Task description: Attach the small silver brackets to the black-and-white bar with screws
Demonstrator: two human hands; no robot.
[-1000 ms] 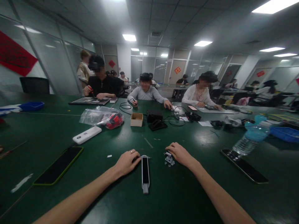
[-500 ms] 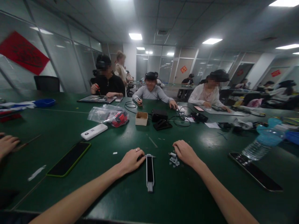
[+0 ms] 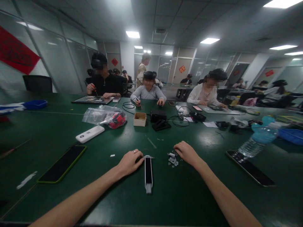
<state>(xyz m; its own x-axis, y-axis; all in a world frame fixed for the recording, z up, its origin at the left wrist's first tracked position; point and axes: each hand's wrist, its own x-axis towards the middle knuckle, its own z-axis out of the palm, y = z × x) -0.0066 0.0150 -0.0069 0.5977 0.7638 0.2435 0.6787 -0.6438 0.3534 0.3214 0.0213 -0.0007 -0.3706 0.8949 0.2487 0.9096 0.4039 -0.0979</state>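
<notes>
My left hand point(image 3: 130, 161) rests on the green table with its fingers curled and closed at the upper left end of a slim device point(image 3: 148, 171). The device has a black face, a white rim and a grey lower tip; thin pins stick out at its upper end. My right hand point(image 3: 187, 153) lies on the table, fingers bent together and pointing left, beside a small heap of metal parts point(image 3: 173, 160). Tiny ring-like pieces are scattered around that heap. Whether the right fingertips pinch something small cannot be made out.
A green-edged phone point(image 3: 62, 164) and a white power bank point(image 3: 90, 134) lie to the left. A plastic bag point(image 3: 104, 116), a small box point(image 3: 139, 119) and a black case point(image 3: 158, 116) stand ahead. At right a water bottle point(image 3: 253, 143) touches another phone point(image 3: 251, 169). Co-workers sit across.
My view has turned slightly right, so most things sit further left. Both my hands keep nearly the same places. A co-worker's hand at the far left has left view; the standing person moved right.
</notes>
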